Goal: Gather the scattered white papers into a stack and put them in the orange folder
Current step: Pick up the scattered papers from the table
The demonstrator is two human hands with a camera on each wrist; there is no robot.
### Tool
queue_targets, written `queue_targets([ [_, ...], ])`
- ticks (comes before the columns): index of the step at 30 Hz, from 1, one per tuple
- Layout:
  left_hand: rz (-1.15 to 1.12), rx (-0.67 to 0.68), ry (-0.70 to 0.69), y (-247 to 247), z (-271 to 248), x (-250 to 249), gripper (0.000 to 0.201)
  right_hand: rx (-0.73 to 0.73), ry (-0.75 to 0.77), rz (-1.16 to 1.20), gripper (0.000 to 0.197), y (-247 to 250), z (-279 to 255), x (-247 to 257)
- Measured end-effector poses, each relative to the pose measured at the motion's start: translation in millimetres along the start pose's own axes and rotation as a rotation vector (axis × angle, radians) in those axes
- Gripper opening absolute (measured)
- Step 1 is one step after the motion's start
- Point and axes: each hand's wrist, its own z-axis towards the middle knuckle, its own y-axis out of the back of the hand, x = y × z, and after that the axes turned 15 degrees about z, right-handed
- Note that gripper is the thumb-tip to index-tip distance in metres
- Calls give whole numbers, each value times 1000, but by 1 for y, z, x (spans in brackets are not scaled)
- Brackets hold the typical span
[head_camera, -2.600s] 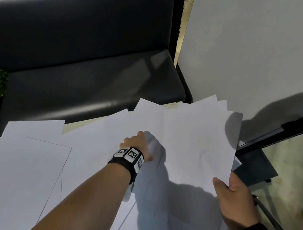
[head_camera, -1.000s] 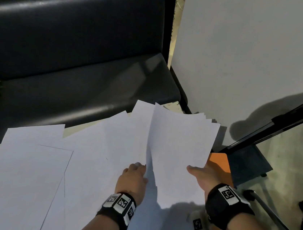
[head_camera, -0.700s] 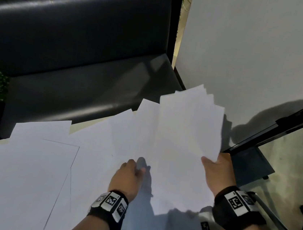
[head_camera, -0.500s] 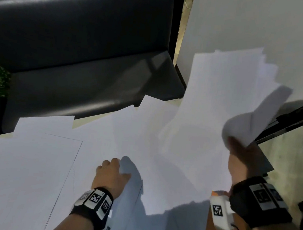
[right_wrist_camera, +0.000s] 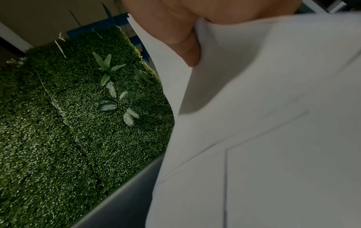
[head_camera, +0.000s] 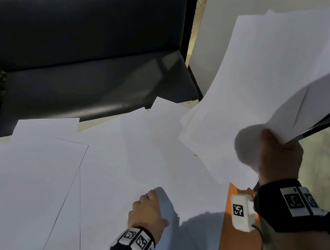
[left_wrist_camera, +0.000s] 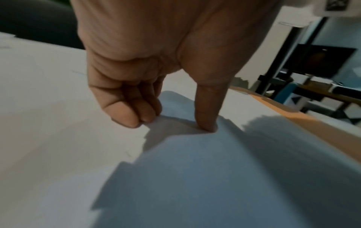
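White papers (head_camera: pixel 114 160) lie overlapped across the table, reaching its far edge beside a black leather sofa (head_camera: pixel 87 44). Left hand (head_camera: pixel 148 211): grip pinching the raised edge of one sheet near the table's near edge; in the left wrist view the thumb (left_wrist_camera: pixel 207 108) presses into the paper while the curled fingers (left_wrist_camera: pixel 126 111) meet it from the other side. Right hand (head_camera: pixel 279 158): grip clamped on a gathered sheaf of papers (head_camera: pixel 267 85), held up above the table's right edge and bowed. Orange folder (head_camera: pixel 234 246) lies flat at the table's right edge, partly covered by papers. Green foliage wall (right_wrist_camera: pixel 68 115) stands behind the sofa.
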Motion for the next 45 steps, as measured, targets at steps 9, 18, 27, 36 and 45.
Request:
queue_targets([
  [9,-100,-114,121,-6,0,-15,82,-50,56,-63,30,13,-1,3],
  [18,-92,-81,230,7,19,-19,78,-43,17,-58,30,21,-8,0],
  [27,-304,16,141,11,29,-12,75,-16,-24,-63,29,17,-11,-7],
  [36,-300,-98,-43,23,16,-4,33,100,-153,-4,25,5,-19,-9],
  [45,-781,-411,32,99,23,126,12,78,-178,-131,15,13,-18,-17],
])
